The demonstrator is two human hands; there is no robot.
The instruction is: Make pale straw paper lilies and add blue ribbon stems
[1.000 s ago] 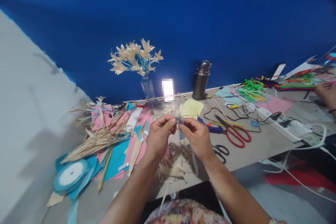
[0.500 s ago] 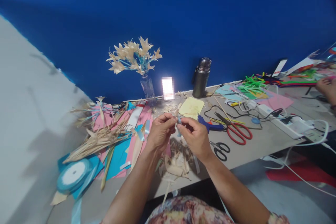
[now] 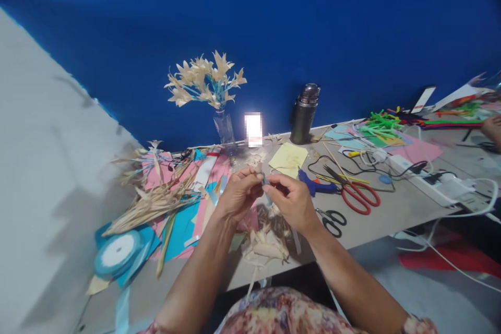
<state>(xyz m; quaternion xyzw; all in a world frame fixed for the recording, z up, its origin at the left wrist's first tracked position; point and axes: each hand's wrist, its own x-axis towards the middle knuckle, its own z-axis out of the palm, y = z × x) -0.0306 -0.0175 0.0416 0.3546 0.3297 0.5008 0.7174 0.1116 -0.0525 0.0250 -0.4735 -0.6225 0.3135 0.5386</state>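
My left hand [image 3: 238, 195] and my right hand [image 3: 293, 202] meet above the table's near edge, fingers pinched together on a small piece wrapped in light blue ribbon [image 3: 266, 188]. The ribbon piece is mostly hidden between my fingertips. Below my hands lies a pile of dried straw leaves and folded straw flowers [image 3: 266, 245]. A roll of blue ribbon [image 3: 117, 253] sits at the near left of the table.
A clear vase of straw flowers [image 3: 213, 88], a metal flask [image 3: 305, 114], a blue glue gun [image 3: 316, 183], red scissors [image 3: 358, 193], small black scissors [image 3: 332, 219], a power strip with cables [image 3: 426, 177] and coloured paper sheets [image 3: 183, 219] crowd the table. Another person's hand [image 3: 492, 128] rests far right.
My hands have shifted slightly lower and toward me while keeping their pinch on the ribbon piece; the camera view has drifted a little to the right.
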